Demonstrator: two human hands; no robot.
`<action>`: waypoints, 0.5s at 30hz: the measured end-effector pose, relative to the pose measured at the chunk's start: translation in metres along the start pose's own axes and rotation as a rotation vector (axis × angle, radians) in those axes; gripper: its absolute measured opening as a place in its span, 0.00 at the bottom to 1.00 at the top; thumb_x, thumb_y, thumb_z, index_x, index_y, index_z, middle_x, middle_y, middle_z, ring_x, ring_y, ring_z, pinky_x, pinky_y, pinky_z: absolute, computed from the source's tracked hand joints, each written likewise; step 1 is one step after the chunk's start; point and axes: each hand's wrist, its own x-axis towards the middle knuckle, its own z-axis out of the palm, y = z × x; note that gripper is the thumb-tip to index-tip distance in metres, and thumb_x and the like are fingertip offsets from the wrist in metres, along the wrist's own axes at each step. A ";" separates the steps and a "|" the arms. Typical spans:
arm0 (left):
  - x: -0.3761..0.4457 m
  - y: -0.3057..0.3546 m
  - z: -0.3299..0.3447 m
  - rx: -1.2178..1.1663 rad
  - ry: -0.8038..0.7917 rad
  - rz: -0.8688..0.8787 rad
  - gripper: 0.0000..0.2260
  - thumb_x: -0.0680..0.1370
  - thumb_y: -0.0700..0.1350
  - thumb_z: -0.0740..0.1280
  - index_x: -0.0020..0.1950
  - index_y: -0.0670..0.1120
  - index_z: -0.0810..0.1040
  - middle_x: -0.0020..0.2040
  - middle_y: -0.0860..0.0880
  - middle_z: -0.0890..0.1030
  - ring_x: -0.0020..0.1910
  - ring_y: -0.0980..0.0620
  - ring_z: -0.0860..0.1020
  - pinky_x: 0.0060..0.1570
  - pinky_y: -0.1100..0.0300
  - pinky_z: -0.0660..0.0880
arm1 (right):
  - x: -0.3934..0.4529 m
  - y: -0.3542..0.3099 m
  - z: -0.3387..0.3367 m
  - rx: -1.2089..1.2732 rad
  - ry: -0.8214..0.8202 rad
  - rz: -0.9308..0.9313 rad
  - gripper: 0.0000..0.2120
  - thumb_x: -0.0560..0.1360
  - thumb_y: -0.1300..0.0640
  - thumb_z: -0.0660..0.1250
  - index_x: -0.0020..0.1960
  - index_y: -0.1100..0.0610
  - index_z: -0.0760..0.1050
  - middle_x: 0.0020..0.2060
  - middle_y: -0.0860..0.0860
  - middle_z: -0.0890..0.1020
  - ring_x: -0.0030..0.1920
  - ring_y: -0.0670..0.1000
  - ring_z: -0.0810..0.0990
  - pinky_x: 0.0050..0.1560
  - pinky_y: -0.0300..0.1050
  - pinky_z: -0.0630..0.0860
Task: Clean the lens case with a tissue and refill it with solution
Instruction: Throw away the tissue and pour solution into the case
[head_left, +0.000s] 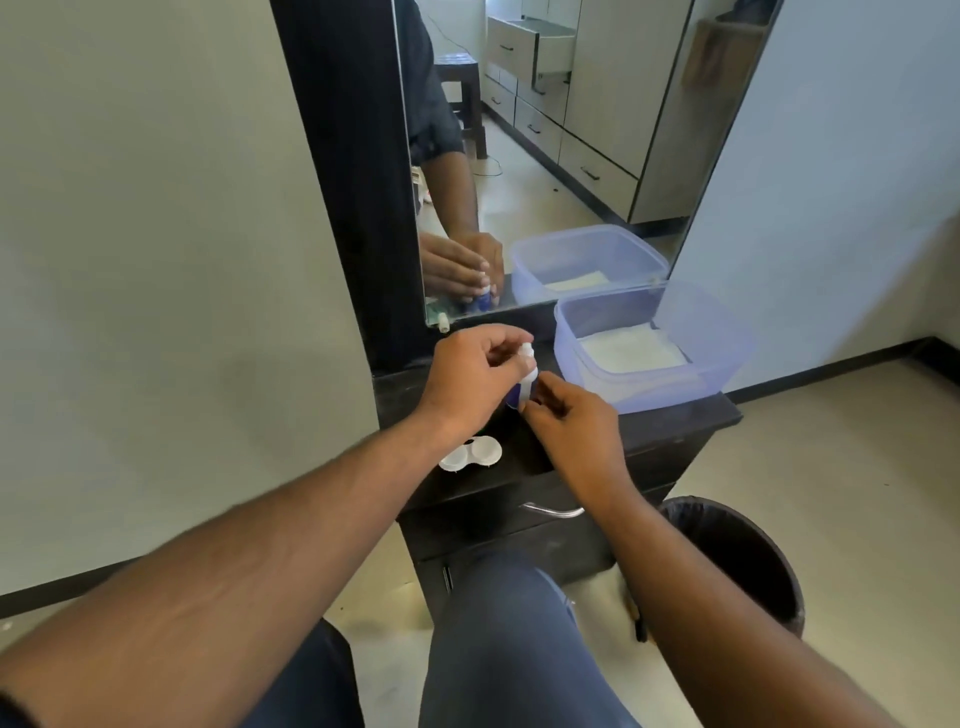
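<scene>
A small white and blue solution bottle (523, 382) stands upright over the dark dresser top (675, 415). My left hand (470, 371) pinches the bottle's white cap from above. My right hand (566, 415) grips the bottle's lower body from the right. The white lens case (470, 453), with two round wells, lies on the dresser top just in front of my left wrist, untouched. White tissues (631, 351) lie folded inside a clear blue plastic tub (722, 338) at the right of the dresser.
A tall mirror (545, 156) in a black frame stands behind the dresser. The dresser drawer has a metal handle (553, 510). A black bin (737, 561) with a liner sits on the floor to the right. My knees are under the dresser's front edge.
</scene>
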 end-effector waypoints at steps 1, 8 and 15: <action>0.000 -0.001 0.000 -0.007 0.000 0.004 0.11 0.73 0.40 0.72 0.55 0.46 0.82 0.46 0.52 0.84 0.46 0.59 0.82 0.50 0.64 0.78 | 0.001 -0.001 0.002 0.018 -0.006 0.003 0.06 0.75 0.56 0.68 0.52 0.50 0.78 0.40 0.48 0.83 0.40 0.43 0.79 0.41 0.30 0.72; -0.001 -0.007 -0.003 -0.039 -0.090 0.043 0.07 0.74 0.38 0.71 0.51 0.45 0.81 0.46 0.52 0.84 0.44 0.59 0.82 0.42 0.71 0.77 | 0.010 -0.001 0.005 0.101 -0.004 0.000 0.13 0.74 0.54 0.70 0.58 0.49 0.78 0.46 0.43 0.83 0.48 0.39 0.80 0.47 0.29 0.73; -0.003 -0.010 -0.001 -0.066 0.005 0.027 0.07 0.73 0.39 0.72 0.49 0.47 0.81 0.44 0.55 0.83 0.44 0.62 0.81 0.39 0.73 0.75 | 0.013 -0.001 0.011 0.070 0.004 0.007 0.12 0.73 0.55 0.71 0.57 0.50 0.78 0.46 0.45 0.83 0.47 0.42 0.80 0.52 0.38 0.76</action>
